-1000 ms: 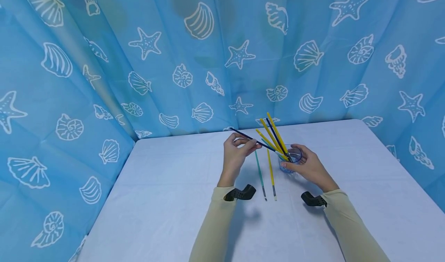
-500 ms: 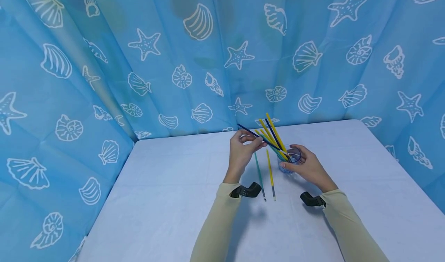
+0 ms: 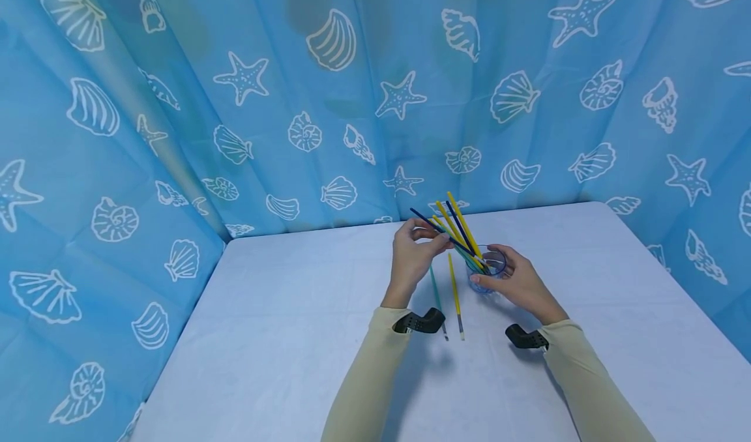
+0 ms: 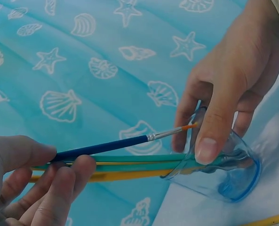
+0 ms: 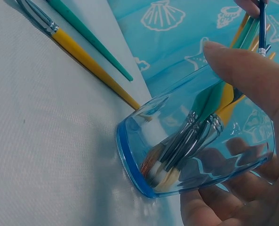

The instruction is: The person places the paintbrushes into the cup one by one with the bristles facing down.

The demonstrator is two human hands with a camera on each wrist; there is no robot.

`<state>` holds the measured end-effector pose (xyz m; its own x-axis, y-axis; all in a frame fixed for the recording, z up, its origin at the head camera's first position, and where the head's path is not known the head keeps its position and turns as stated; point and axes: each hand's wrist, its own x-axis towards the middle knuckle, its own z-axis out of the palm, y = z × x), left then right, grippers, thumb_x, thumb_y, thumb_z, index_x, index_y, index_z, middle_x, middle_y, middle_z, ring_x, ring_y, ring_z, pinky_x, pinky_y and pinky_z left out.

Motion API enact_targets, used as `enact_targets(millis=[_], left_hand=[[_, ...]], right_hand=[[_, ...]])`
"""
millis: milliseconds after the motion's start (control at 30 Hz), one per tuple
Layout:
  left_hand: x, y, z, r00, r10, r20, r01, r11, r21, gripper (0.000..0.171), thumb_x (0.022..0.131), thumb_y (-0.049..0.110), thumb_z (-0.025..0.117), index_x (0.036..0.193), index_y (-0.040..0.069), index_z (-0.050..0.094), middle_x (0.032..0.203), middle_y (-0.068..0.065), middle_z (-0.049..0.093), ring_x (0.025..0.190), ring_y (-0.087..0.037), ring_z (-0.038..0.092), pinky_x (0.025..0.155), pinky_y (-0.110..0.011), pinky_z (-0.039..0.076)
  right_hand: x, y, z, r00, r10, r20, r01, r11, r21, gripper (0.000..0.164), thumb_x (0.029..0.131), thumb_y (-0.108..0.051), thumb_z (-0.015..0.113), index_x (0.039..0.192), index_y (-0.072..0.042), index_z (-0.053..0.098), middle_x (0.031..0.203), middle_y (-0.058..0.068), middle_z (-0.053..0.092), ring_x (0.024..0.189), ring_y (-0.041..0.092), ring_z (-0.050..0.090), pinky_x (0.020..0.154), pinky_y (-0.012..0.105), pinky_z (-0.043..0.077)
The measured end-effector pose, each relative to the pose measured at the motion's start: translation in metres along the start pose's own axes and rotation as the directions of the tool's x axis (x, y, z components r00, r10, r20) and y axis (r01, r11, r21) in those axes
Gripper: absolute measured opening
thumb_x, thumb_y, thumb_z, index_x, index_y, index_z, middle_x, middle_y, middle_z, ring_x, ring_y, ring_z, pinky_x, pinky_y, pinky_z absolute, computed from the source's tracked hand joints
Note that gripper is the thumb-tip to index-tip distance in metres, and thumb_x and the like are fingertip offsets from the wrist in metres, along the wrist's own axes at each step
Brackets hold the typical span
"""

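My left hand (image 3: 411, 256) pinches a dark blue paintbrush (image 4: 106, 145) by its handle, between thumb and fingers. Its orange bristle tip points at the mouth of a clear bluish glass (image 5: 133, 176), close to my right thumb in the left wrist view. That glass is gripped in my right hand (image 3: 523, 289), thumb on the near side and fingers round the far side, and it stands tilted. Several yellow, green and dark blue paintbrushes (image 5: 210, 101) lean inside it, bristles down at the base. Their handles slant up toward my left hand.
On the white-covered table (image 3: 293, 338), a green paintbrush (image 5: 92, 39) and a yellow paintbrush (image 5: 94, 68) lie side by side, left of the glass. A blue curtain (image 3: 264, 142) with white shells and starfish hangs behind and along the left side.
My left hand has moved right with the dark blue paintbrush, bringing its bristle end to the mouth of the glass. My right hand and the glass have hardly moved.
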<state>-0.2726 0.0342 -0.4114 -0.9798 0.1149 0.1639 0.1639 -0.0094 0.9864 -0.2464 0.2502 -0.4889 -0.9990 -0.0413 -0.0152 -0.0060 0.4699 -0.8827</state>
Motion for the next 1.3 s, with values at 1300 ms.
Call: enact_targets(millis=[1300], left_hand=[[-0.0042,-0.0006,0.0044,0.997,0.033,0.063,-0.043,0.985,0.166,0.024,0.093,0.015,0.076,0.111,0.005,0.063,0.106,-0.012,0.069,0.081,-0.018,0.077,0.075,-0.026,0.064]], right_hand=[[-0.002,-0.002,-0.0026,1.0,0.001,0.007,-0.001,1.0,-0.016,0.093,0.091,-0.044,0.079,0.159,-0.005,0.029,0.157,0.026,0.046,0.149,0.047,0.041,0.121,0.063,0.034]])
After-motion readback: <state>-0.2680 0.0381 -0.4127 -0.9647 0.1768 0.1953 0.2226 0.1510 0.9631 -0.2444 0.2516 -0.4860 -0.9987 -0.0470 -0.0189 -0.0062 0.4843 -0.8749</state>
